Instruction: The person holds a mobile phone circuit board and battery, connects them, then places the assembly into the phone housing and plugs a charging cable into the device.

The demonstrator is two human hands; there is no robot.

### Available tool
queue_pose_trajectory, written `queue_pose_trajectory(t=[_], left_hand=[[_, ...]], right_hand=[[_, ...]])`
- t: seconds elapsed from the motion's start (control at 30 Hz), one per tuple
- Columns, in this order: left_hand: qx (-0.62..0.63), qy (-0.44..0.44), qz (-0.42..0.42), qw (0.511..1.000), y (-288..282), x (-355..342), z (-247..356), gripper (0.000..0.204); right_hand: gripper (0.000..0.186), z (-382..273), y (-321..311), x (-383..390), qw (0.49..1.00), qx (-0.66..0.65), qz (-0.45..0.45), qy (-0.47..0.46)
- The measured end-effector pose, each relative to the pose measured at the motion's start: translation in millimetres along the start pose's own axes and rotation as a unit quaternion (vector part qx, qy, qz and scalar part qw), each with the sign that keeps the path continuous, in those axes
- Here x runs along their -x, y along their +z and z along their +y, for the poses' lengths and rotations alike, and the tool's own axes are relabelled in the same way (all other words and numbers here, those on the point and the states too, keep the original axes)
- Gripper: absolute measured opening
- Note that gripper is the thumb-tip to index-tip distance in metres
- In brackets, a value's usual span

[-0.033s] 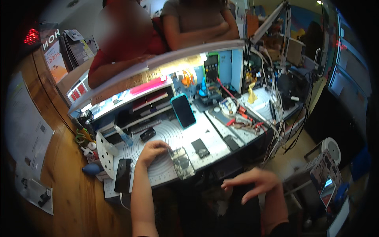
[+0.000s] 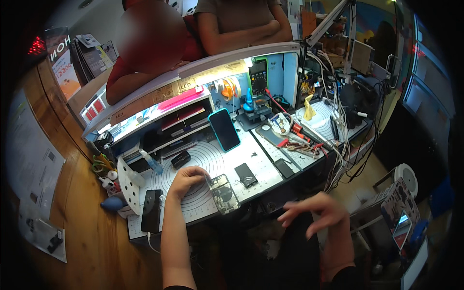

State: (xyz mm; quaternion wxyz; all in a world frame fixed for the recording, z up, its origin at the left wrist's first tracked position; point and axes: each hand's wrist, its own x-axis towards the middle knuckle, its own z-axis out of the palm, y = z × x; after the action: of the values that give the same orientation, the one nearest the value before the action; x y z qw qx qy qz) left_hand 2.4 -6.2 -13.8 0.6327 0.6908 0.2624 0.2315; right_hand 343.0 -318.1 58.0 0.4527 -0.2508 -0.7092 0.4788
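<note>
My left hand (image 2: 188,180) rests over the ringed work mat (image 2: 169,212), fingertips pinched at the upper left of an opened phone body (image 2: 223,195) with exposed insides; what they hold is too small to make out. My right hand (image 2: 319,215) is in the air beyond the mat's front edge, fingers apart and slightly blurred, holding nothing. A small dark phone or part (image 2: 245,175) lies right of the opened phone. At the left lies a black phone (image 2: 151,210) with a white cable. A phone in a turquoise case (image 2: 224,129) stands tilted behind them.
Two people (image 2: 237,24) lean at the counter above. At the back are a multimeter (image 2: 258,75), a small blue-topped device (image 2: 249,104) and shelves. Tools (image 2: 304,142) and tangled cables crowd the right; a perforated holder (image 2: 128,188) and blue blower (image 2: 111,203) stand left.
My right hand has risen and shifted a little to the right. My left hand sits slightly higher in the picture, still pinched beside the opened phone.
</note>
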Motion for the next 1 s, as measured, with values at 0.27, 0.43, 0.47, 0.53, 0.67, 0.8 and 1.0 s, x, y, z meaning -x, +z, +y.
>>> queue_pose_trajectory(t=[0.27,0.43,0.47,0.53,0.67,0.8,1.0], left_hand=[[0.019,0.026,0.009,0.999,-11.5,6.1,16.2,0.017],[0.033,0.012,0.018,0.999,-0.4,-1.8,17.2,0.018],[0.033,0.017,0.009,0.999,-2.2,-2.4,14.7,0.018],[0.029,0.026,0.006,0.999,-5.0,0.2,16.0,0.018],[0.024,0.018,0.008,1.000,-1.8,-3.6,17.3,0.018],[0.021,0.023,0.008,0.999,-6.8,4.0,13.0,0.017],[-0.018,0.037,0.012,0.999,-8.8,1.8,13.0,0.016]], right_hand=[[0.058,24.1,5.9,9.6,0.900,-0.303,0.283,-0.136],[0.051,73.2,2.3,72.6,0.938,-0.091,0.291,0.167],[0.053,86.4,5.5,82.0,0.911,-0.030,0.323,0.255],[0.071,121.8,4.3,108.3,0.814,0.234,0.320,0.424],[0.129,256.6,49.8,185.3,0.606,0.304,0.281,0.679],[0.121,244.0,64.3,178.3,0.626,0.273,0.380,0.624],[0.114,256.5,59.4,184.0,0.646,0.272,0.397,0.593]])
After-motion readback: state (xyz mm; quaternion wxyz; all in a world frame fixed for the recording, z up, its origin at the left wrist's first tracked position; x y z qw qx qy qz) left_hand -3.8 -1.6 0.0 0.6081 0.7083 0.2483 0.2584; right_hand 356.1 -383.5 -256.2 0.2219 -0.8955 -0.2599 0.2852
